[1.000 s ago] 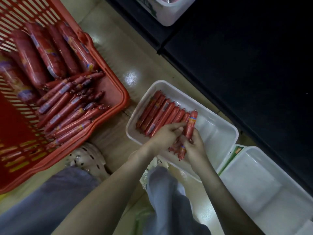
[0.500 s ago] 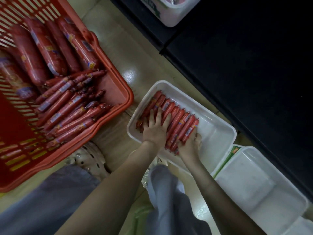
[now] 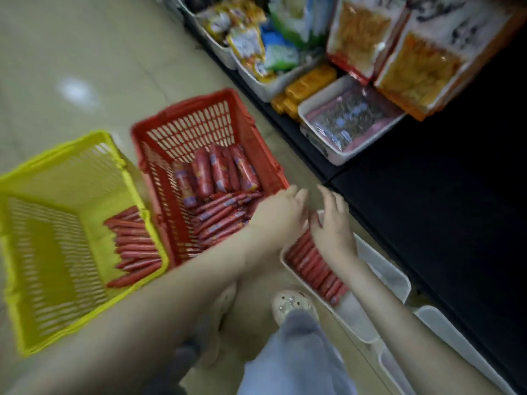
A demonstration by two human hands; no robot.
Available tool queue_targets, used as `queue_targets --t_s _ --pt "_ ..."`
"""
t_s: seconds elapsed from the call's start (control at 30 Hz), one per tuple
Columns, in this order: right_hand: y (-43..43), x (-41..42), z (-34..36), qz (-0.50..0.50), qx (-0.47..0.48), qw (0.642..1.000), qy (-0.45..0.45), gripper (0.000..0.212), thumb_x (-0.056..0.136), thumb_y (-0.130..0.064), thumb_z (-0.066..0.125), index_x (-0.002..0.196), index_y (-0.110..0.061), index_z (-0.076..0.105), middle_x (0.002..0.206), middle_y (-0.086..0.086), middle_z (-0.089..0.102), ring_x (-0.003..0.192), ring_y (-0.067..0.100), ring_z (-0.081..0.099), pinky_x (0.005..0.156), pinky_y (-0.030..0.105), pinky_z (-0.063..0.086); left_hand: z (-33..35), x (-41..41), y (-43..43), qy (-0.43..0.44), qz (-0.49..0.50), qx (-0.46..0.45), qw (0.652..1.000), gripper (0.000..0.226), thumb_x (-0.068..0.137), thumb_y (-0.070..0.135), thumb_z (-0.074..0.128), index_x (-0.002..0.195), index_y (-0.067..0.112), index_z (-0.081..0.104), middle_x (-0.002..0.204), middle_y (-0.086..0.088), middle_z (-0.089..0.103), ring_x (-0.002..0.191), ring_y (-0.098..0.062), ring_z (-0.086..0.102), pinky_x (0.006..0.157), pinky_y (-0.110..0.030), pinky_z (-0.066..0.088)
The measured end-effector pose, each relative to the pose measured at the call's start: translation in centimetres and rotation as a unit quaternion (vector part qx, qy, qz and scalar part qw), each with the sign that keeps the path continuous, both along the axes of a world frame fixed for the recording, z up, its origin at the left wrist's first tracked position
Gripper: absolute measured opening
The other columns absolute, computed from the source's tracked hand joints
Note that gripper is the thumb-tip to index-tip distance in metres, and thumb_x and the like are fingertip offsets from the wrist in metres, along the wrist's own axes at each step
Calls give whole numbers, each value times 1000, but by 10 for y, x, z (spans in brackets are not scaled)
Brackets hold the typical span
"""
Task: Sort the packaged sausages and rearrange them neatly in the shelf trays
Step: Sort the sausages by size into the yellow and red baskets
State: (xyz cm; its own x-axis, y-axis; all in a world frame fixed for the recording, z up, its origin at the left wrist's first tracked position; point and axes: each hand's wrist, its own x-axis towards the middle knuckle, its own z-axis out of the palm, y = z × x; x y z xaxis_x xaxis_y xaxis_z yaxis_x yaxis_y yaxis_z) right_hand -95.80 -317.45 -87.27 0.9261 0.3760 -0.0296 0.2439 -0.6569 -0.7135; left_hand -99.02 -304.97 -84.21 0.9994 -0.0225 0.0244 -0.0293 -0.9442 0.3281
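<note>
Both hands are out over the far end of the tray (image 3: 387,273), which sits on the floor (image 3: 71,52) beside the dark shelf (image 3: 442,212). A neat row of sausages (image 3: 312,266) lies side by side along the tray's left half, and the right half is bare white. The left hand (image 3: 281,213) reaches across the near corner of the red basket (image 3: 199,129) with its fingers straight and close together, gripping nothing. The right hand (image 3: 335,233) hovers over the top of the row with its fingers loosely spread and nothing pinched. The blur makes it impossible to tell whether it touches the packs. In the red basket, thick sausages (image 3: 219,172) lie at the back and thin ones (image 3: 221,220) are heaped in front. A yellow basket (image 3: 71,178) to its left holds a small pile (image 3: 134,249) in one corner. A second tray (image 3: 456,334) waits at lower right, and a pale shoe (image 3: 293,307) shows just below the first. Snack bags (image 3: 356,32) crowd the shelf up top.
</note>
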Motion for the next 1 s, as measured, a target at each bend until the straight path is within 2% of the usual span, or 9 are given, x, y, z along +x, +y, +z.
queue_targets --t_s 0.13,0.2,0.37,0.47,0.57,0.63,0.73,0.83,1.0 --pt "73 -21 26 102 31 992 -67 47 89 -15 47 133 0 48 126 20 53 119 37 49 103 39 36 57 -43 96 -74 0 48 996 35 87 26 36 98 6 62 85 -12 62 74 -33 64 49 -38 49" --pt "120 -41 29 176 23 980 -87 49 91 -24 41 134 -2 48 127 18 54 119 33 48 104 39 36 57 -82 151 -58 46 55 996 37 87 29 35 101 7 61 89 -12 62 78 -33 64 54 -37 50" --pt "229 -95 -3 398 -11 905 -147 51 90 -26 43 136 -4 47 129 15 56 120 25 46 105 35 31 -17 -198 259 -5 291 21 957 35 85 7 58 119 0 59 104 -21 60 94 -39 60 76 -42 51" --pt "268 -117 -47 485 -61 853 -181 56 91 -33 42 142 -10 42 140 8 50 133 20 35 112 40 20 -91 -249 293 123 349 18 929 51 75 -1 67 125 -3 56 107 -23 59 92 -42 61 73 -43 53" --pt "281 -122 -89 531 -130 807 -222 58 91 -41 40 142 -13 44 144 4 48 139 18 33 113 51 15 -161 -269 308 222 275 42 935 71 74 4 68 140 4 44 131 -25 49 113 -43 56 89 -43 50" --pt "280 -120 -106 537 -143 797 -236 58 91 -43 42 142 -15 46 144 1 48 140 18 34 112 60 14 -200 -266 312 300 180 100 931 80 89 17 56 154 17 10 158 -18 13 143 -35 22 113 -45 25" --pt "281 -117 -112 526 -125 808 -234 57 92 -41 41 143 -16 45 145 0 46 142 18 29 112 65 7 -241 -243 318 372 54 178 909 95 91 31 53 147 23 -24 157 -13 -22 146 -30 -14 116 -56 1" --pt "282 -116 -111 531 -133 800 -245 58 87 -37 45 140 -15 49 142 1 50 140 21 33 112 65 6 -260 -221 319 421 -4 229 878 118 79 50 64 145 13 -27 153 -19 -29 144 -33 -21 115 -57 -1" --pt "281 -117 -108 542 -119 797 -239 58 82 -35 49 137 -15 53 137 0 54 137 23 38 112 66 6 -258 -201 322 416 10 221 882 110 81 47 62 150 12 -16 158 -19 -13 146 -37 -6 117 -53 11"
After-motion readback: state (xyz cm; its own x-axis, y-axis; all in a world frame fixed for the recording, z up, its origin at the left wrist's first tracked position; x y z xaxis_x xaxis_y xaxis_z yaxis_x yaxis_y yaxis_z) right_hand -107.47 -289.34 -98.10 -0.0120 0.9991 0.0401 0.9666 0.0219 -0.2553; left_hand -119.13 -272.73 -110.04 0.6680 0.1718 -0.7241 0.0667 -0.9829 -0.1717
